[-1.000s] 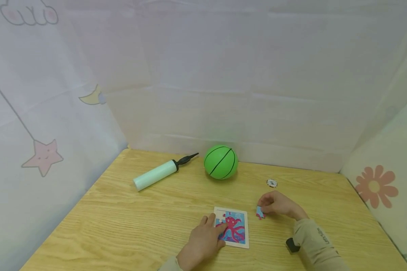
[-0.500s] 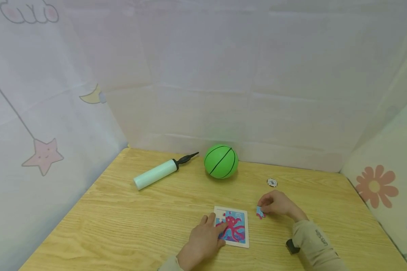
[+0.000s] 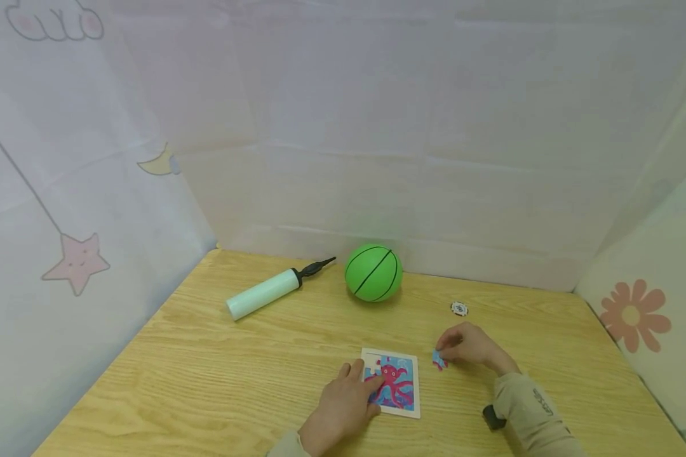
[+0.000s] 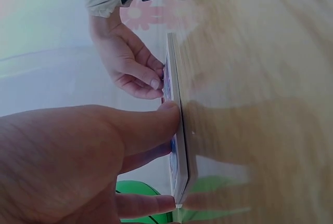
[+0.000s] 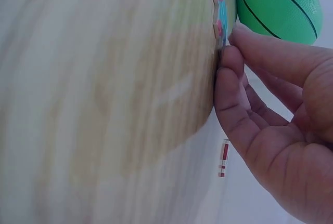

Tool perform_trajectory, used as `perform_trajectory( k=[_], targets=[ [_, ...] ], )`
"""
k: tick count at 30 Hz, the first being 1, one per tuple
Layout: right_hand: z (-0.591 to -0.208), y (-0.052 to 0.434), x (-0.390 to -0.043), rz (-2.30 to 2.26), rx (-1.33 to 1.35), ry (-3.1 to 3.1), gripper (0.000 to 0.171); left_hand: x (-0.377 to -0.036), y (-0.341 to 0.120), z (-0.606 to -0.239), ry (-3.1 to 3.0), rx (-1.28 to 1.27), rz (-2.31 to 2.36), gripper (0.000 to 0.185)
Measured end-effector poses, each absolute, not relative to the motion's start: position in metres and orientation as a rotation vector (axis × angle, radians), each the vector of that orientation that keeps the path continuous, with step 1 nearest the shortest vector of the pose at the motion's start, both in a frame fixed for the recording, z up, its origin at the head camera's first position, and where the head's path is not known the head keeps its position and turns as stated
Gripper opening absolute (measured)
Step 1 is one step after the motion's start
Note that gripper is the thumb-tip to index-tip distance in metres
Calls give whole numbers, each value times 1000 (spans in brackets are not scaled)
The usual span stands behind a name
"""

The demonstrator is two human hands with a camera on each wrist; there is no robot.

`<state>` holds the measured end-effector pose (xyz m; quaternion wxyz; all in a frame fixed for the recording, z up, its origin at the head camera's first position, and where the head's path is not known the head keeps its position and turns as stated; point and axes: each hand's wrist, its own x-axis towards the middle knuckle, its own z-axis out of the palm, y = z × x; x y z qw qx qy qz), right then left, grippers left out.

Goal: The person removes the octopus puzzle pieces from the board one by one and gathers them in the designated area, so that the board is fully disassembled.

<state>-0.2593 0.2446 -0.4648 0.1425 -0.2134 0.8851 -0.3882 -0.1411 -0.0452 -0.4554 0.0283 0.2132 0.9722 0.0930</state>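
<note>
A small puzzle board [image 3: 403,387] with a pink octopus on blue lies flat near the table's front edge. My left hand [image 3: 368,376] rests on its left part, fingers laid out straight; in the left wrist view the thumb [image 4: 156,120] presses the board's edge [image 4: 179,146]. Just right of the board, my right hand [image 3: 443,353] pinches a loose blue and pink puzzle piece [image 3: 439,360] that touches the table. The right wrist view shows that piece [image 5: 220,16] held at my fingertips [image 5: 231,60].
A green ball [image 3: 373,273] sits at the back of the wooden table [image 3: 234,374], with a pale green hand pump [image 3: 265,292] to its left. A small white poker chip [image 3: 459,308] lies behind my right hand. Fabric walls close in the table on three sides.
</note>
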Motion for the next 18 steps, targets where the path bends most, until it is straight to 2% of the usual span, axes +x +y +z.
perform_trajectory(
  k=[12, 18],
  targets=[
    [-462, 239, -253, -1245, -496, 2511, 15, -142, -43, -456, 3009, 633, 287, 48],
    [-451, 228, -250, -1235, -524, 2576, 21, -143, -43, -458, 3022, 646, 276, 48]
  ],
)
